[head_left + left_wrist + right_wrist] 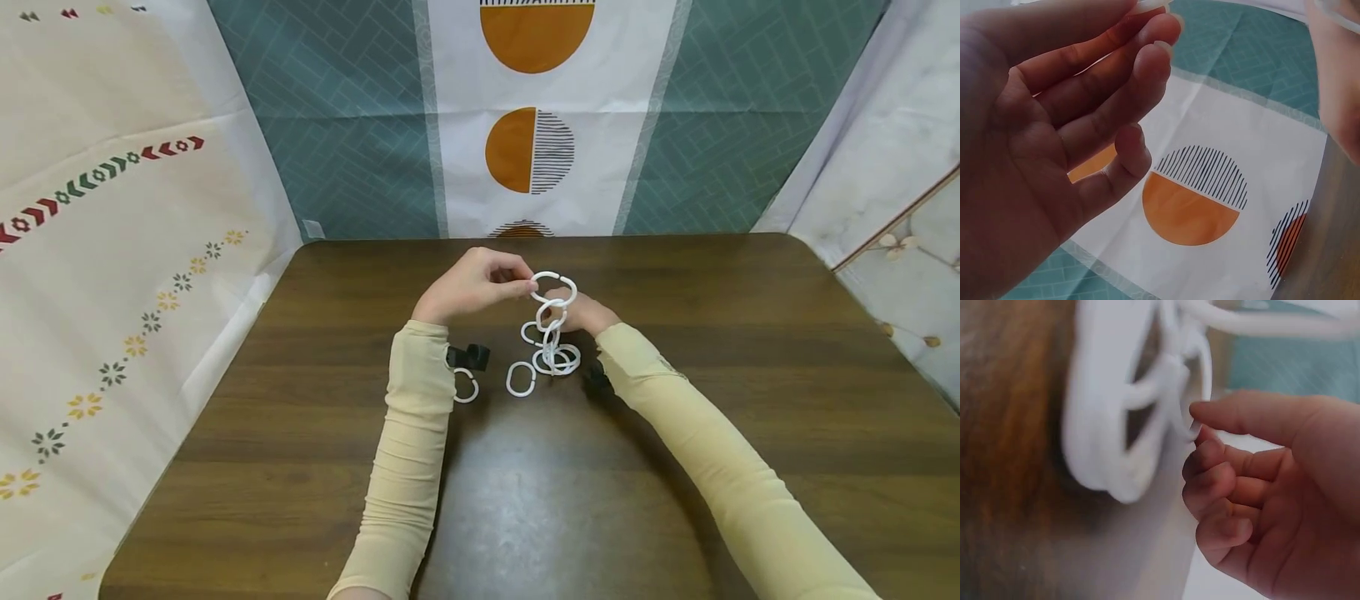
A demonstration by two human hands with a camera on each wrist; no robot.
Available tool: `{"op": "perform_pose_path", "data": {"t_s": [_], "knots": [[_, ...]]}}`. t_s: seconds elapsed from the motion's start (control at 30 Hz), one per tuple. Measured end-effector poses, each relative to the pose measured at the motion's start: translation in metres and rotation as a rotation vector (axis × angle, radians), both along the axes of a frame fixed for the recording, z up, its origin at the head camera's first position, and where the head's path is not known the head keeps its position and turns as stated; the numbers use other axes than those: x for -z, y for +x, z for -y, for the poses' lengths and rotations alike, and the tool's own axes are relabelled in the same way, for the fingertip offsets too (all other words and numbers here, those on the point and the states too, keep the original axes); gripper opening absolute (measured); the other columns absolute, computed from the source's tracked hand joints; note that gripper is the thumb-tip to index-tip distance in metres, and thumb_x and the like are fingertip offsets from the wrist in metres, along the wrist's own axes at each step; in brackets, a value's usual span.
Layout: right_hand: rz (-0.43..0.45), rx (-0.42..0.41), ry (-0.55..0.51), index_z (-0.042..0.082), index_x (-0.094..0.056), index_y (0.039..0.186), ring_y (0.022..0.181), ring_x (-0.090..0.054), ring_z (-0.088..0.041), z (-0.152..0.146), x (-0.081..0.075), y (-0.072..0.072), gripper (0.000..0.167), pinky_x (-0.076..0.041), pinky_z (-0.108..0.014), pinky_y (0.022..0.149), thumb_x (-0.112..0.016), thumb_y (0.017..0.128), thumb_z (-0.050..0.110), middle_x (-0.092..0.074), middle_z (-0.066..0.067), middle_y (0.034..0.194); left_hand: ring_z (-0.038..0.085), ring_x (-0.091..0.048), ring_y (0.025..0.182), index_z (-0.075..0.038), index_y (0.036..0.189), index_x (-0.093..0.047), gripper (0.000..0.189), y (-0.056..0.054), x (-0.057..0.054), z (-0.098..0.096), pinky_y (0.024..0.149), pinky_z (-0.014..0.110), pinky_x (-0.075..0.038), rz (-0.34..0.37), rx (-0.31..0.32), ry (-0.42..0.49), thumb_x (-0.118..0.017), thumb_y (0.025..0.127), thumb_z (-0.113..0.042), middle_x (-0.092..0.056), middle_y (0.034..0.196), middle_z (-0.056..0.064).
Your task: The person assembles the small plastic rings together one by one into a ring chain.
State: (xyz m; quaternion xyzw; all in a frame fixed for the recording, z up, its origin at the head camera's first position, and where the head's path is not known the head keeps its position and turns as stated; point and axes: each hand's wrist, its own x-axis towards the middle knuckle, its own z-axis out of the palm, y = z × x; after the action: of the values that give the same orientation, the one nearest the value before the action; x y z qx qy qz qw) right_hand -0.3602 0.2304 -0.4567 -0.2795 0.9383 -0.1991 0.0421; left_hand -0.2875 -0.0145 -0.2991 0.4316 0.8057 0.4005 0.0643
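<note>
A chain of white plastic links [552, 340] hangs down to the table, its lower links bunched in a small heap. My left hand [471, 285] pinches the top link [574, 293] between thumb and fingertips, at that link's left side. Behind the chain, my right hand [583, 314] is partly hidden. The right wrist view shows its thumb and index finger pinching the edge of a thin white link [1208, 369]; the other fingers are curled. One loose oval link [509, 379] lies left of the heap. Another link [476, 390] lies partly hidden by the left forearm.
The brown wooden table [300, 467] reaches back to a teal and white patterned cloth [345, 125]. Pale printed cloths hang at the left and right sides. A black wrist camera [468, 357] sits at the left wrist, just above the half-hidden link.
</note>
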Motion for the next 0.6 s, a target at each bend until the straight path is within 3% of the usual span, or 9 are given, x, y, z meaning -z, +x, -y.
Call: {"op": "perform_pose_path", "data": {"t_s": [0.07, 0.17, 0.27, 0.43, 0.6], "knots": [[0.048, 0.040, -0.026, 0.010, -0.061, 0.066, 0.060, -0.047, -0.016, 0.005, -0.031, 0.021, 0.016, -0.040, -0.031, 0.059, -0.062, 0.081, 0.015, -0.053, 0.000, 0.063, 0.012, -0.056, 0.068, -0.012, 0.091, -0.073, 0.011, -0.001, 0.000, 0.000, 0.067, 0.028, -0.045, 0.003, -0.001, 0.000, -0.067, 0.091, -0.021, -0.067, 0.079, 0.006], [0.090, 0.186, -0.070, -0.001, -0.064, 0.075, 0.064, -0.050, -0.021, 0.011, -0.078, 0.054, 0.016, -0.042, -0.033, 0.062, -0.062, 0.083, 0.012, -0.056, -0.005, 0.066, 0.010, -0.055, 0.067, -0.013, 0.090, -0.073, 0.011, -0.001, 0.000, -0.001, 0.066, 0.026, -0.044, 0.005, -0.011, -0.003, -0.067, 0.091, -0.021, -0.066, 0.077, 0.004], [0.058, 0.320, -0.140, -0.004, -0.066, 0.086, 0.066, -0.051, -0.017, 0.008, -0.109, 0.075, 0.019, -0.041, -0.028, 0.063, -0.059, 0.089, 0.013, -0.058, -0.004, 0.069, 0.009, -0.055, 0.068, -0.011, 0.091, -0.073, 0.011, -0.002, 0.000, -0.001, 0.068, 0.028, -0.045, 0.008, -0.028, -0.003, -0.067, 0.091, -0.021, -0.066, 0.076, 0.000], [0.017, 0.494, -0.304, -0.001, -0.064, 0.091, 0.061, -0.047, -0.010, -0.003, -0.136, 0.100, 0.023, -0.038, -0.026, 0.058, -0.055, 0.094, 0.020, -0.053, 0.003, 0.065, 0.011, -0.056, 0.070, -0.009, 0.093, -0.073, 0.013, -0.003, 0.002, -0.002, 0.072, 0.035, -0.047, -0.020, -0.052, -0.009, -0.067, 0.091, -0.020, -0.069, 0.080, 0.002], [-0.030, 0.565, -0.443, 0.004, -0.061, 0.087, 0.060, -0.044, -0.010, -0.010, -0.148, 0.117, 0.022, -0.035, -0.027, 0.056, -0.056, 0.094, 0.024, -0.048, 0.009, 0.061, 0.011, -0.058, 0.072, -0.009, 0.093, -0.074, 0.013, -0.005, 0.004, -0.003, 0.072, 0.029, -0.047, -0.065, -0.112, -0.027, -0.067, 0.091, -0.021, -0.071, 0.085, 0.006]]}}
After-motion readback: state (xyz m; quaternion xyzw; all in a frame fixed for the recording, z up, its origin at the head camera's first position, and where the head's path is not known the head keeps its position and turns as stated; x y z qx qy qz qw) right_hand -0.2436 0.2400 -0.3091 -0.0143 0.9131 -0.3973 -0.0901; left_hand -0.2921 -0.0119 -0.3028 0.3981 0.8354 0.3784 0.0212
